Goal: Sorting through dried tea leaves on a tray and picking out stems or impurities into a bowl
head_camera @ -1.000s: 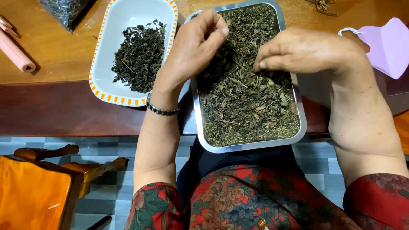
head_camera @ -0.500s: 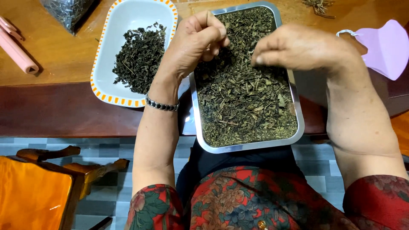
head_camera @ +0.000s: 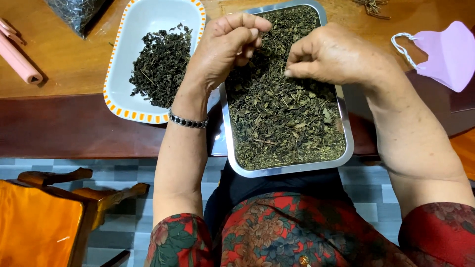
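**Two hands picking through dried leaves over a steel tray**

The wooden desk (head_camera: pixel 69 74) is carrying everything, its dark front edge running across the middle of the view. The person is sitting close against that edge, and the metal tray (head_camera: pixel 346 148) is overhanging it toward the lap, its long axis running from the near edge toward the far edge. The tray is lying filled with dried green leaves (head_camera: pixel 282 118) spread in an even layer.

Just beside the tray, toward the desk's left end, a white dish with an orange-dashed rim (head_camera: pixel 143 20) is holding a darker heap of leaves (head_camera: pixel 161 64), piled on its side nearer the tray. The two vessels are lying close together at the near edge, where the left forearm is crossing them.

The left hand (head_camera: pixel 222 49) is hovering over the tray's far left corner, its fingers curled inward in a loose clench; whether it is pinching any leaf cannot be told. This hand is the nearer one to the white dish, which is lying to its left. The right hand (head_camera: pixel 336 54) is hanging over the far right part of the tray, thumb and forefinger pressed together just above the leaves; what they are gripping is too small to make out.

A pale purple face mask (head_camera: pixel 445 54) is lying at the desk's right edge. A pink tube (head_camera: pixel 20 62) and a clear bag (head_camera: pixel 74 12) are being cut off at the far left.
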